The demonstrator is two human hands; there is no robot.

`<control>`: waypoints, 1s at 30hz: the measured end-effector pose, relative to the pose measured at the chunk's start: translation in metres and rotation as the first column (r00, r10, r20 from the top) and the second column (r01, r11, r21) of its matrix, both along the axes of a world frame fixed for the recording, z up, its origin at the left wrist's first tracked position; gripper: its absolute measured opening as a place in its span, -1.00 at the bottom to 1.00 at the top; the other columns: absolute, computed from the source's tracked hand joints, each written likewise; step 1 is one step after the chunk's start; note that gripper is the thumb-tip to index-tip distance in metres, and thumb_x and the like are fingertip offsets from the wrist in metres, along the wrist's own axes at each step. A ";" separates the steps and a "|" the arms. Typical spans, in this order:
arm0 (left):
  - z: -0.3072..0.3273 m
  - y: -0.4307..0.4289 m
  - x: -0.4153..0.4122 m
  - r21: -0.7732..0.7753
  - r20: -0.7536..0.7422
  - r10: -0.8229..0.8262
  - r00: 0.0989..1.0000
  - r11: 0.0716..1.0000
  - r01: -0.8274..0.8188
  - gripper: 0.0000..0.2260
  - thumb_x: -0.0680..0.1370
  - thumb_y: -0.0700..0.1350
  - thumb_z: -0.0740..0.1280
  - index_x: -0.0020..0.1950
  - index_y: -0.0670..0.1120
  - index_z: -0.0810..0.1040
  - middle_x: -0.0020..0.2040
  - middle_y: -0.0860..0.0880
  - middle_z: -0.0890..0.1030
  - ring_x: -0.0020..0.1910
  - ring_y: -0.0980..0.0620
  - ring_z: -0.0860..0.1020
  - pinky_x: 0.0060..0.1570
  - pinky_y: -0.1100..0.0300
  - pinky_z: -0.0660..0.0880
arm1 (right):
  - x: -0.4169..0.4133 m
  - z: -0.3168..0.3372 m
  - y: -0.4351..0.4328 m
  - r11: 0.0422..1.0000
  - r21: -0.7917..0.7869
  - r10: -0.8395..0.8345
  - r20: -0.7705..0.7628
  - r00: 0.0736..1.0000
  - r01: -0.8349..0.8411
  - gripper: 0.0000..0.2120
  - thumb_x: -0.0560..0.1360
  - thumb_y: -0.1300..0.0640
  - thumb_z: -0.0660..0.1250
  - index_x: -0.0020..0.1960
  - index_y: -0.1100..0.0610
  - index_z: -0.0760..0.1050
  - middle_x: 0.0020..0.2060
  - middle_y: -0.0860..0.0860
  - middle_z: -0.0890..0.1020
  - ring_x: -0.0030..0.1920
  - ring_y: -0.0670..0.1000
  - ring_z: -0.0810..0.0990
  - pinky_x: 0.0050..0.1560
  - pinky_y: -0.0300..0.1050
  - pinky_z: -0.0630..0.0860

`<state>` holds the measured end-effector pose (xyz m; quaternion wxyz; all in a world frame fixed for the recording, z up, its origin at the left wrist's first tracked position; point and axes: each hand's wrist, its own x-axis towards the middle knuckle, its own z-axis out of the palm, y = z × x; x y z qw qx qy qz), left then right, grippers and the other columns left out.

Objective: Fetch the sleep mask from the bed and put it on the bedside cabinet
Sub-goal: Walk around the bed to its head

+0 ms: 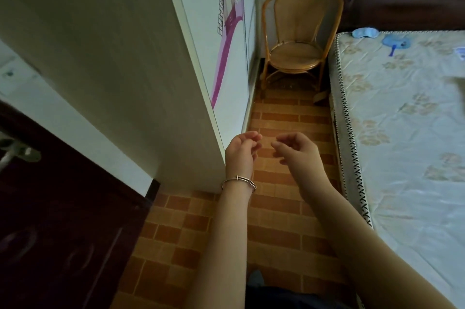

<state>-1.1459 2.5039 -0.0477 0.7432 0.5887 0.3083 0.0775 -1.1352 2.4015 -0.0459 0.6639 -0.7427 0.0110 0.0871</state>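
Observation:
A light blue sleep mask [362,32] lies at the far head corner of the bed [412,132], close to the dark headboard. My left hand [241,151], with a bracelet on its wrist, hovers over the tiled floor with loosely curled fingers and holds nothing. Just right of it, my right hand [297,152] is equally empty, fingers bent and apart. Both hands are far short of the mask. No bedside cabinet shows in this view.
A rattan chair [297,41] stands in the corner between the wardrobe [141,62] and the bed. A blue hand fan [395,43] lies near the mask. A narrow tiled aisle [281,132] runs ahead. A dark door [50,208] is at the left.

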 end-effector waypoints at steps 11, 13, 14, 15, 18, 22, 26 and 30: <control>-0.015 0.018 0.057 0.001 -0.031 -0.140 0.990 0.990 0.140 -0.80 0.53 -0.27 0.20 -0.16 -0.01 0.53 -0.18 0.05 0.62 -0.09 0.03 0.60 0.02 0.11 0.51 | 0.042 -0.008 0.018 0.990 -0.022 -0.143 -0.019 0.990 0.142 -0.93 0.51 0.16 0.32 -0.02 0.03 0.47 -0.14 -0.01 0.61 -0.18 -0.10 0.60 -0.28 -0.37 0.45; -0.016 0.016 0.069 0.012 -0.035 -0.168 0.985 0.986 0.168 -0.79 0.53 -0.27 0.20 -0.16 -0.01 0.53 -0.18 0.05 0.63 -0.09 0.04 0.60 0.03 0.11 0.51 | 0.053 -0.010 0.016 0.985 -0.034 -0.169 -0.023 0.985 0.168 -0.90 0.51 0.15 0.32 0.02 0.06 0.48 -0.12 0.00 0.62 -0.17 -0.10 0.61 -0.29 -0.37 0.44; -0.016 0.015 0.075 0.013 -0.035 -0.178 0.983 0.984 0.179 -0.79 0.53 -0.28 0.20 -0.16 -0.01 0.53 -0.18 0.05 0.62 -0.10 0.04 0.60 0.03 0.10 0.52 | 0.059 -0.010 0.014 0.983 -0.034 -0.182 -0.025 0.983 0.181 -0.89 0.51 0.15 0.32 0.03 0.08 0.49 -0.11 0.01 0.62 -0.17 -0.09 0.61 -0.28 -0.36 0.44; -0.016 0.013 0.083 0.014 -0.037 -0.187 0.982 0.982 0.188 -0.79 0.53 -0.28 0.20 -0.17 -0.01 0.53 -0.18 0.05 0.62 -0.10 0.04 0.60 0.02 0.10 0.52 | 0.066 -0.011 0.012 0.980 -0.032 -0.195 -0.030 0.980 0.194 -0.87 0.50 0.15 0.32 0.04 0.09 0.49 -0.10 0.02 0.62 -0.16 -0.08 0.61 -0.27 -0.36 0.44; -0.019 0.010 0.103 0.031 -0.040 -0.199 0.979 0.979 0.200 -0.79 0.54 -0.26 0.20 -0.18 0.00 0.53 -0.17 0.04 0.63 -0.07 0.01 0.61 0.01 0.11 0.53 | 0.085 -0.012 0.006 0.976 -0.026 -0.216 -0.034 0.976 0.215 -0.86 0.50 0.16 0.33 0.06 0.10 0.50 -0.09 0.03 0.63 -0.16 -0.07 0.61 -0.27 -0.37 0.44; -0.021 -0.002 0.138 0.041 -0.055 -0.204 0.977 0.978 0.207 -0.79 0.54 -0.26 0.20 -0.18 0.01 0.53 -0.17 0.06 0.63 -0.05 0.01 0.62 0.02 0.11 0.53 | 0.119 -0.012 -0.005 0.974 -0.028 -0.226 -0.031 0.974 0.225 -0.88 0.50 0.16 0.33 0.04 0.10 0.50 -0.11 0.03 0.63 -0.16 -0.07 0.61 -0.26 -0.35 0.42; -0.017 -0.016 0.175 0.049 -0.042 -0.205 0.978 0.977 0.207 -0.79 0.55 -0.25 0.19 -0.17 0.00 0.53 -0.15 0.04 0.63 -0.04 0.01 0.62 0.02 0.12 0.53 | 0.158 -0.008 -0.018 0.973 -0.025 -0.231 -0.029 0.973 0.230 -0.88 0.50 0.17 0.33 0.03 0.09 0.49 -0.11 0.03 0.63 -0.15 -0.06 0.61 -0.23 -0.32 0.43; -0.010 -0.036 0.222 0.050 -0.041 -0.199 0.979 0.978 0.201 -0.79 0.55 -0.25 0.19 -0.16 0.00 0.52 -0.15 0.04 0.63 -0.05 0.02 0.61 0.01 0.13 0.53 | 0.206 -0.004 -0.037 0.971 -0.009 -0.238 -0.039 0.970 0.238 -0.89 0.50 0.18 0.34 0.03 0.09 0.50 -0.11 0.03 0.63 -0.16 -0.06 0.60 -0.25 -0.33 0.42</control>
